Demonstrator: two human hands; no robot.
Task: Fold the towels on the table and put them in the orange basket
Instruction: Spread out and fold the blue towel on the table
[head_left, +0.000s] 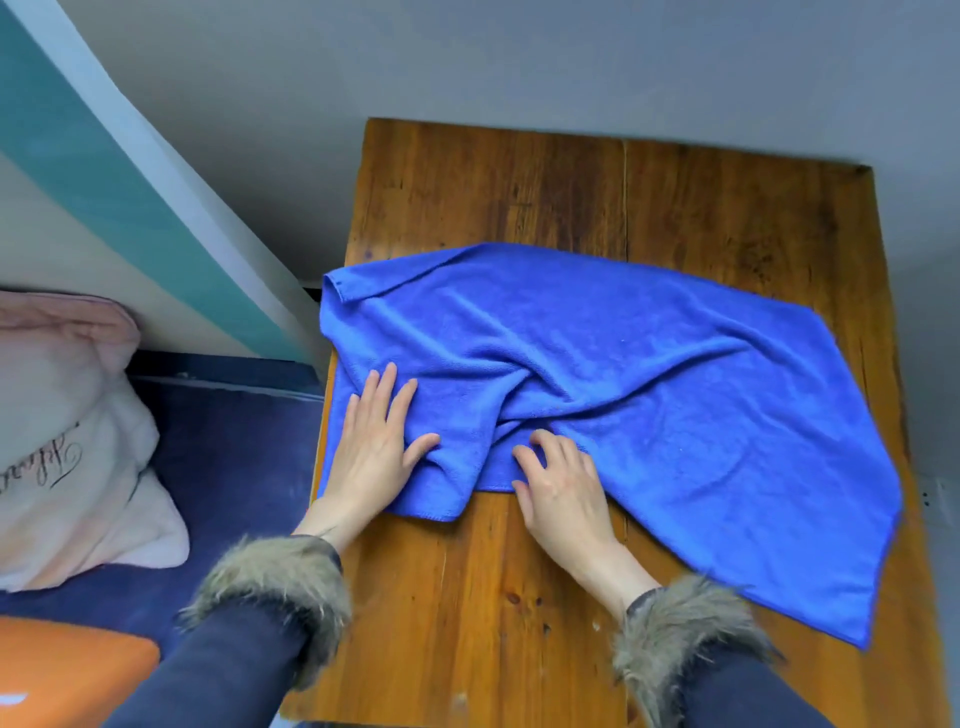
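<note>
Towel (649, 384) is blue, spread but rumpled across the wooden table (519, 176), a knot of creases bunched at its near middle. Left hand (371, 447) lies flat on the towel's near-left part, fingers straight and spread, pressing down. Right hand (558, 483) rests at the near edge by the bunch, fingers bent with tips on the cloth; whether it pinches the hem, cannot tell.

Step looks like flattening before the first fold. Best bet: keep the left as anchor, sweep the right outward toward the far-right corner to pull the creases out, then match corners.

Edges: the towel's left side sits right at the table's left edge, and the far-left corner, curled over, seems to hang just past it. Near-right corner trails toward the table's right edge. Pulling left risks sliding the cloth off.

Room: bare wood beyond the towel and in front near the sleeves, enough to fold toward the body. Orange basket (72, 675) probably the orange shape at lower left, beside a pink pillow (67, 426).
</note>
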